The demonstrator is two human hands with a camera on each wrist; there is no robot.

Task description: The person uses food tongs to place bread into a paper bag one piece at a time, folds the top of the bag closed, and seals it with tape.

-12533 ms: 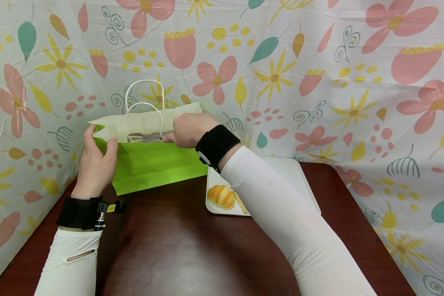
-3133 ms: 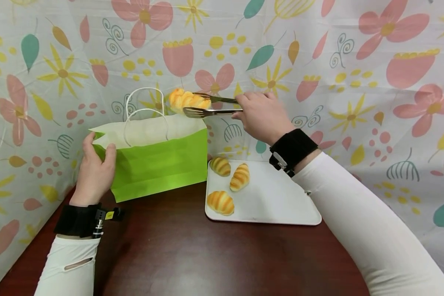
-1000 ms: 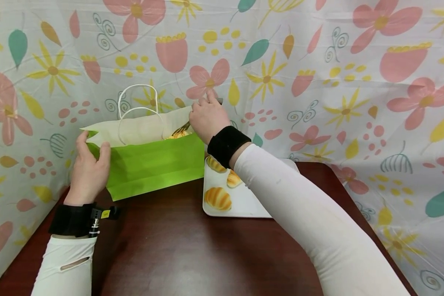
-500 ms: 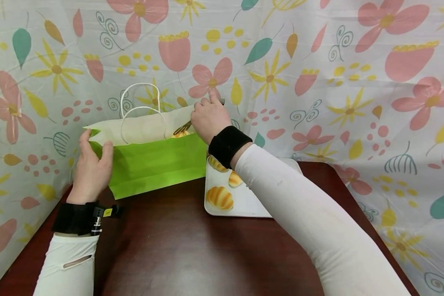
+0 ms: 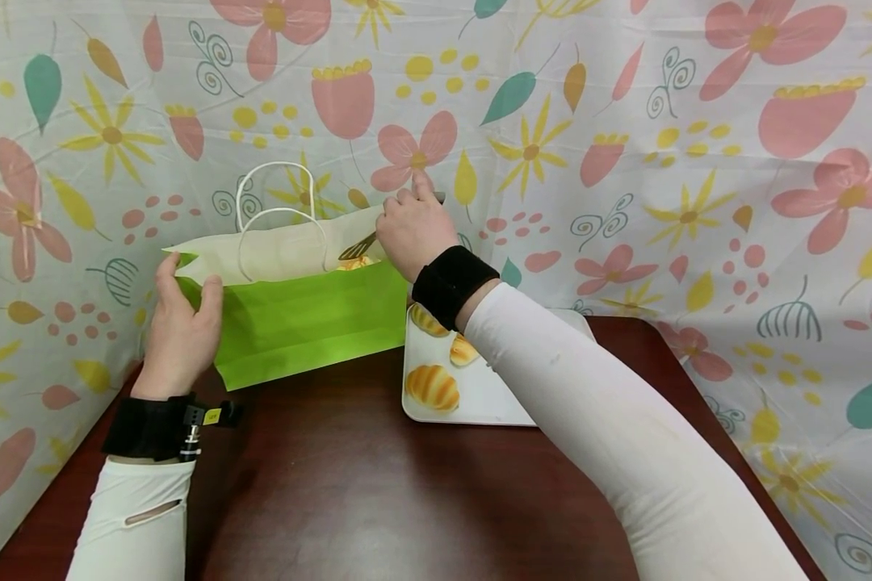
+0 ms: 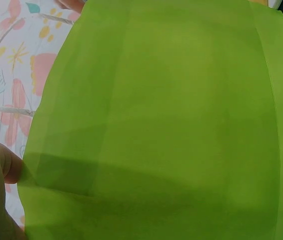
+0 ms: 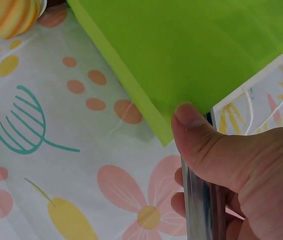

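Note:
A green paper bag (image 5: 308,323) with white handles stands at the left of the table, its cream inside visible. My left hand (image 5: 183,331) holds its left edge, thumb on the front side. At the bag's right end, my right hand (image 5: 416,230) grips metal tongs (image 7: 199,210), the thumb pressing along one arm. The slotted tong end (image 5: 356,248) points down into the bag's mouth. An orange-yellow bread (image 5: 354,263) shows there just above the front rim; its lower part is hidden. Whether the tongs still pinch it, I cannot tell.
A white tray (image 5: 480,410) lies right of the bag, partly under my right forearm. Striped bread rolls sit on its left side: one in front (image 5: 432,387), one behind (image 5: 427,320), and another (image 5: 463,351) partly covered. A flowered cloth (image 5: 625,161) hangs behind the table.
About three seconds ago the tongs held the bread in the air, right of the bag's top. My right hand has since moved left and lowered it into the bag's mouth. The left hand stays put.

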